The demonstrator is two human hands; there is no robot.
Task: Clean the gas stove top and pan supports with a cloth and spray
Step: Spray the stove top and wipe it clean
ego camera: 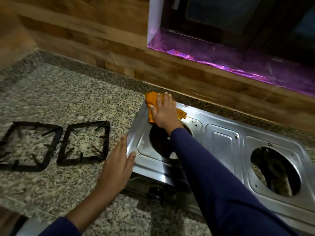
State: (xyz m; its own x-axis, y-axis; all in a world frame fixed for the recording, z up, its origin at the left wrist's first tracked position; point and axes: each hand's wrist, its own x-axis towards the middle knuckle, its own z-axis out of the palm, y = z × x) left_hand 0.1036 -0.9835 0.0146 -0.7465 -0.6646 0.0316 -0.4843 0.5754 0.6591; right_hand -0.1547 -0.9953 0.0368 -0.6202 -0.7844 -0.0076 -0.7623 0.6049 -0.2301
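A steel two-burner gas stove top (221,143) lies on the granite counter with both burner openings bare. My right hand (164,110) presses an orange cloth (151,101) flat on the stove's far left corner. My left hand (117,160) rests with flat fingers against the stove's left edge, thumb on the steel. Two black square pan supports (83,142) (29,147) lie side by side on the counter to the left of the stove. No spray bottle is in view.
Speckled granite counter (68,92) stretches left and front. A wooden backsplash (170,68) runs behind the stove. Above it a window recess with a purple-lit sill (221,55). A black stove knob (156,193) shows on the front panel.
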